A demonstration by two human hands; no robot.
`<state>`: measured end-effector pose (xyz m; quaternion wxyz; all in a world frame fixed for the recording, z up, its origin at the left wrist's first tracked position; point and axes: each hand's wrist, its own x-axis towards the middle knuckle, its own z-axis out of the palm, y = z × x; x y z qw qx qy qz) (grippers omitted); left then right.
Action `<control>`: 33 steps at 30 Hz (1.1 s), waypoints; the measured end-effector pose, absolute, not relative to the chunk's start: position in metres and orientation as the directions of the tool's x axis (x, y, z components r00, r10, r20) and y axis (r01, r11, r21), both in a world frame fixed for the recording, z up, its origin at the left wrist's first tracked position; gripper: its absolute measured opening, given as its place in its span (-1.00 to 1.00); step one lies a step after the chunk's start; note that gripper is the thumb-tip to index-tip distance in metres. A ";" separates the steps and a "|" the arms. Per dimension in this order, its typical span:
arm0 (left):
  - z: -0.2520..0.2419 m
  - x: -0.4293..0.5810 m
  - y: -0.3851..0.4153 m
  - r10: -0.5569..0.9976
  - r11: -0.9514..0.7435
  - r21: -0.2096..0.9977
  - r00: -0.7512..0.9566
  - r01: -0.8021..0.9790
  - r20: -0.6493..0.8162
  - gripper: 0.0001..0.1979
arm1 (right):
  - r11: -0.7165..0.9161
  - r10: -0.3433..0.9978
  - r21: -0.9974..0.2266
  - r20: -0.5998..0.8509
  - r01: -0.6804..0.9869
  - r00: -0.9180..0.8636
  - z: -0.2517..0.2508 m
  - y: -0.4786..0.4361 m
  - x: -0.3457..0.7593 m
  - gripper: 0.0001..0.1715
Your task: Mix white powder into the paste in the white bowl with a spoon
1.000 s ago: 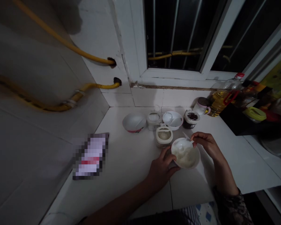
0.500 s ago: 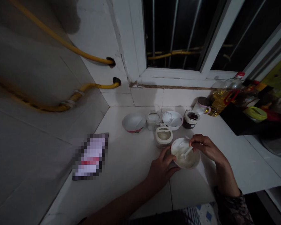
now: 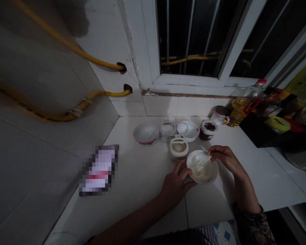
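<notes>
A small white bowl [image 3: 206,177] with a pale mixture stands on the white counter [image 3: 142,177]. My left hand [image 3: 175,183] grips its left rim, thumb and fingers wrapped round the side. My right hand [image 3: 224,158] pinches a small white spoon [image 3: 202,162] whose tip dips into the mixture. Just behind the bowl is an open cream jar [image 3: 179,148].
Farther back stand a white bowl with a red base [image 3: 146,133], a clear jar [image 3: 167,131], another white bowl [image 3: 188,130], a dark-filled jar [image 3: 208,129] and a mug [image 3: 220,115]. An oil bottle [image 3: 242,102] and clutter fill the right. A blurred flat packet [image 3: 99,169] lies left.
My right hand has stirred: the spoon went from the bowl's far rim down into the mixture, then shifted slightly. The left hand and bowl have stayed put.
</notes>
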<state>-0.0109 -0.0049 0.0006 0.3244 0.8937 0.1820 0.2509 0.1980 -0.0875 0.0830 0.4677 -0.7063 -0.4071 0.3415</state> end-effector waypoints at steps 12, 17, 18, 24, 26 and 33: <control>0.003 -0.011 -0.005 0.478 -0.730 0.665 0.814 0.158 0.331 -0.75 | -0.199 0.903 -0.942 -0.069 0.269 0.425 0.076 -0.084 0.195 -0.87; 0.002 -0.011 -0.005 0.484 -0.733 0.658 0.811 0.172 0.328 -0.74 | -0.170 0.896 -0.876 0.053 0.451 0.440 0.076 -0.083 0.193 -0.86; 0.002 -0.011 -0.005 0.486 -0.735 0.656 0.808 0.172 0.333 -0.74 | -0.162 0.900 -0.861 0.071 0.482 0.430 0.076 -0.083 0.192 -0.85; 0.002 -0.011 -0.005 0.478 -0.739 0.657 0.801 0.145 0.361 -0.77 | -0.174 0.921 -0.860 0.030 0.479 0.388 0.075 -0.081 0.186 -0.83; 0.001 -0.011 -0.005 0.480 -0.740 0.657 0.797 0.144 0.366 -0.77 | -0.182 0.925 -0.886 -0.007 0.426 0.380 0.075 -0.080 0.184 -0.84; -0.001 -0.010 -0.005 0.486 -0.726 0.669 0.806 0.157 0.339 -0.75 | -0.237 0.851 -0.956 -0.118 0.173 0.511 0.078 -0.082 0.193 -0.87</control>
